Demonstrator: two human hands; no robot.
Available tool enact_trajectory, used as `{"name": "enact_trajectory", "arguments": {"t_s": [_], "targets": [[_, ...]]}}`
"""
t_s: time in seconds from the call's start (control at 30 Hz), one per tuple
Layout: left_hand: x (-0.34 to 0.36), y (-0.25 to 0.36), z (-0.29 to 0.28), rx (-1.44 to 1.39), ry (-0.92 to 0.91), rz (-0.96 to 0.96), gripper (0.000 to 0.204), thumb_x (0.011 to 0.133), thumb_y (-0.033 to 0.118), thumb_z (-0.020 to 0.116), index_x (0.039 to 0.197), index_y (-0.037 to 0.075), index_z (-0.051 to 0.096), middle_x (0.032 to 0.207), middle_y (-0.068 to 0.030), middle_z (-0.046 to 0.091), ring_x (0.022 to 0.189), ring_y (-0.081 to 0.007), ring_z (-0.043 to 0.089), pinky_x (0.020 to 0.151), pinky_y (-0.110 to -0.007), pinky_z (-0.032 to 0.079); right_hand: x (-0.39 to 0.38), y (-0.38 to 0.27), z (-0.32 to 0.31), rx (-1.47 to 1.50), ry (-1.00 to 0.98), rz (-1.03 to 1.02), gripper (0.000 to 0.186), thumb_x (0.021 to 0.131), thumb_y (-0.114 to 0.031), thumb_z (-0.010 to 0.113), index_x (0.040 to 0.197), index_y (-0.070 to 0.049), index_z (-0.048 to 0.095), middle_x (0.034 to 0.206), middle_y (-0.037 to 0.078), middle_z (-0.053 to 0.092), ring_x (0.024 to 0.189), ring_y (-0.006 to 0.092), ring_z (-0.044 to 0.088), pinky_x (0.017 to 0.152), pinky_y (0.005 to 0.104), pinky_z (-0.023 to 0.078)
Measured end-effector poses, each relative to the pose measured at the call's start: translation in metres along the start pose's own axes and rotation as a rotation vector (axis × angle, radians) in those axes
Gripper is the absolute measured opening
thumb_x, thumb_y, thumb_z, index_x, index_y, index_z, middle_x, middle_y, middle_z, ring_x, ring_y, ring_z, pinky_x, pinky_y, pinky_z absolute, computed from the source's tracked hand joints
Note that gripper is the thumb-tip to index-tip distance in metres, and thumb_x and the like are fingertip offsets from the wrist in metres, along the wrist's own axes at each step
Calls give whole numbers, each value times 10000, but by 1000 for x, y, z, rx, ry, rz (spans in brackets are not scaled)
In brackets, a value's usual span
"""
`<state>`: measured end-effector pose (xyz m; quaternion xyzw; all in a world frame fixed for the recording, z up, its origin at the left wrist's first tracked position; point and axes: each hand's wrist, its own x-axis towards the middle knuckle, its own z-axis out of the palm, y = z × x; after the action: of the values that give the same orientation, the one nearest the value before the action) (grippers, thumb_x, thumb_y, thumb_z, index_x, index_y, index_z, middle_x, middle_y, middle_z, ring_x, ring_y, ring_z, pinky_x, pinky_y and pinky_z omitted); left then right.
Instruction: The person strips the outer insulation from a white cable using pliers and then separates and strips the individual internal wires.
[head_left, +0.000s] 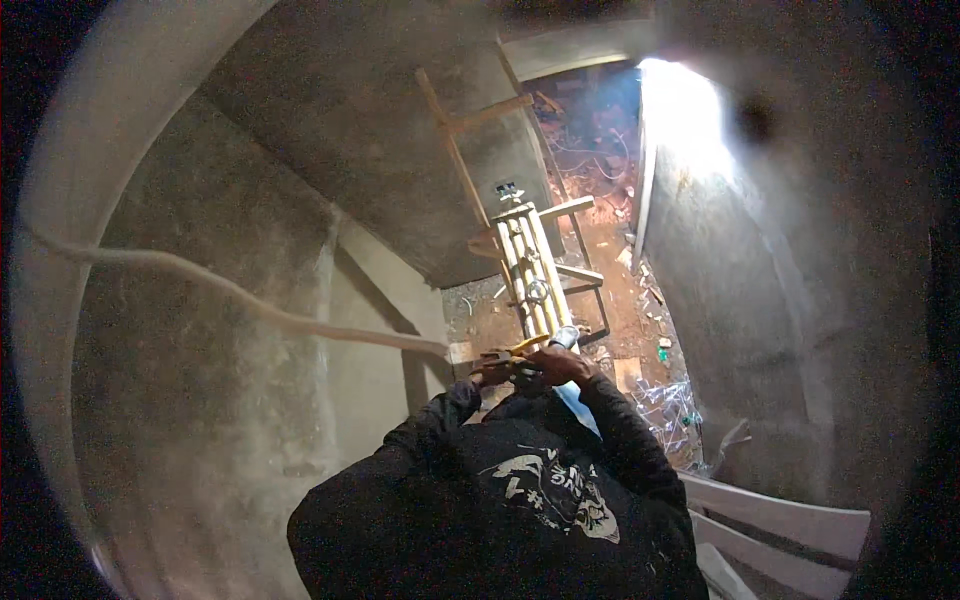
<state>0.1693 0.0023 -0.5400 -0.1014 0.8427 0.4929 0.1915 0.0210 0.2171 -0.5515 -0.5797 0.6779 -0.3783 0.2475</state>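
Yellow item (530,345): at near end of wooden pole platform (517,262), btw. L hand (490,372) and R hand (560,366). L/R fingers: bent; grip n/c (cannot tell, too small). Wire coil (537,291): on platform, fwd of hands. Debris-strewn floor (607,250): R of platform. Concrete wall (200,300): far L.

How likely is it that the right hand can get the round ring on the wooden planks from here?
Probably not without bending: the ring lies on the planks, which look well below the right hand. That hand also seems busy with a yellow object, though nothing covers the ring.
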Motion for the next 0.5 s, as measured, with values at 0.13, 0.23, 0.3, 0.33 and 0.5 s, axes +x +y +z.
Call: {"name": "enact_trajectory", "arguments": {"t_s": [0.13,0.23,0.3,0.33,0.5], "targets": [[4,3,1,-2,-39,9,367,733,127,700,1073,47,588,971,-74,647,890,-149,599,749,-305,483,-8,17,9,129,-125,-82,462,769,-240,629,1182,-41,576,784,131,654,658,224,581,618,378,485],[5,-9,12,-26,-3,11,376,729,127,705,1077,48,585,978,-73,644,902,-149,596,757,-306,483,-21,-66,-43,314,-277,408,517,782,-350,637,1201,-56,570,754,124,643,645,218,565,602,358,476],[14,-3,18,-12,-2,23,382,726,128,708,1079,48,583,982,-73,643,909,-148,595,762,-307,482,-26,-121,-82,441,-290,709,559,791,-424,642,1214,-66,566,734,120,635,636,214,555,590,344,469],[17,0,21,1,6,27,385,725,128,710,1080,48,581,984,-72,642,913,-148,594,765,-307,482,-24,-139,-93,481,-279,795,582,796,-461,645,1220,-70,564,724,118,632,632,212,550,585,337,466],[30,20,22,97,34,10,401,719,129,718,1085,49,576,996,-71,637,932,-147,590,779,-309,481,-15,-40,9,654,237,224,234,871,-277,583,1013,-97,630,820,92,649,677,211,601,630,353,489]]}}
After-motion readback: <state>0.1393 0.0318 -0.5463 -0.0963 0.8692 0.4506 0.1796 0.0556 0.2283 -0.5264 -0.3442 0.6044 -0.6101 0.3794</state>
